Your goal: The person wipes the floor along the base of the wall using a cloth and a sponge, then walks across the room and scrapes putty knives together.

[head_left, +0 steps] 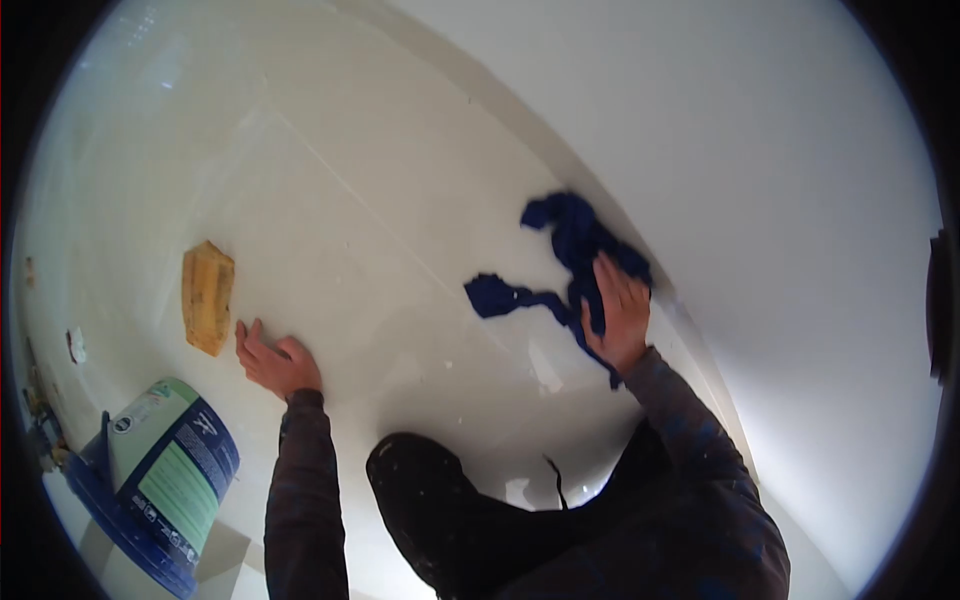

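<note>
A dark blue cloth [580, 240] lies bunched on the glossy tiled floor against the base of the wall, with one thin twisted end trailing to the left. My right hand [622, 310] is on it, fingers long and close together, thumb to the side, with cloth gathered between thumb and fingers. My left hand [275, 365] rests at the floor with its fingers apart and slightly bent, nothing in it. Just up and left of those fingertips, not touching them, lies a worn yellow-brown sponge [208, 298].
A white, green and blue bucket [180, 470] with a dark blue rim stands tilted in view at lower left. The white wall [780, 200] and its skirting [550, 150] run along the right. Small items [45, 430] lie at the far left edge. My dark-trousered knee [415, 460] is below.
</note>
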`<state>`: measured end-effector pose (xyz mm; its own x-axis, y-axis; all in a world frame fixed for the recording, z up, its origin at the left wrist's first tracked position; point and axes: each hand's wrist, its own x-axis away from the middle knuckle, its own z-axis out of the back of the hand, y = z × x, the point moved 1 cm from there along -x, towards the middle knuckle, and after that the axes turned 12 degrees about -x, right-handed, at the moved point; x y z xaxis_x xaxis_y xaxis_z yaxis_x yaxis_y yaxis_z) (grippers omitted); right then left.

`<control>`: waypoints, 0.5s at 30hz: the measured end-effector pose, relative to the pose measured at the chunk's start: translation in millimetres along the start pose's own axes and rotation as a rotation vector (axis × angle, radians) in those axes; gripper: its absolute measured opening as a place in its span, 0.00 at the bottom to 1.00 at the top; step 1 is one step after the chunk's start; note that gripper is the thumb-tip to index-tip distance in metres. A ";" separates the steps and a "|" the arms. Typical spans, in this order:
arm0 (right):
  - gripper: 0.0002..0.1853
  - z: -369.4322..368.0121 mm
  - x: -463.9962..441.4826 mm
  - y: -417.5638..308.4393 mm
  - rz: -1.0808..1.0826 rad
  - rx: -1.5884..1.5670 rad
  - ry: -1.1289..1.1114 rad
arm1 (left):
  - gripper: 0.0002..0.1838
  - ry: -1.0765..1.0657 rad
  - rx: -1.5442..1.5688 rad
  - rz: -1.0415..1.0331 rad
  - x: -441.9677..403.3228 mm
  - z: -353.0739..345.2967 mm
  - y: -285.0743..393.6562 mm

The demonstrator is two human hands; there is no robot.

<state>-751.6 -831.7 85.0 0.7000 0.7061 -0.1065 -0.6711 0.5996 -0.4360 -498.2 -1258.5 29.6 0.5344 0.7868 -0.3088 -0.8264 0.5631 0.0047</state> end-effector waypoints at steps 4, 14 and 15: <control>0.34 -48.2 -110.1 -36.3 0.028 -0.013 0.214 | 0.27 -0.052 0.000 0.009 1.2 1.8 1.1; 0.24 -139.7 -350.2 -122.0 0.050 0.132 0.403 | 0.25 0.008 0.118 -0.002 -1.2 10.7 -2.5; 0.26 -131.3 -331.5 -112.3 0.071 0.115 0.370 | 0.24 0.004 0.097 0.008 -2.7 10.3 0.2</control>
<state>-876.2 -1182.5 51.9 0.6776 0.5762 -0.4571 -0.7292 0.6072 -0.3157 -498.0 -1257.9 40.3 0.5270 0.7905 -0.3121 -0.8094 0.5788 0.0995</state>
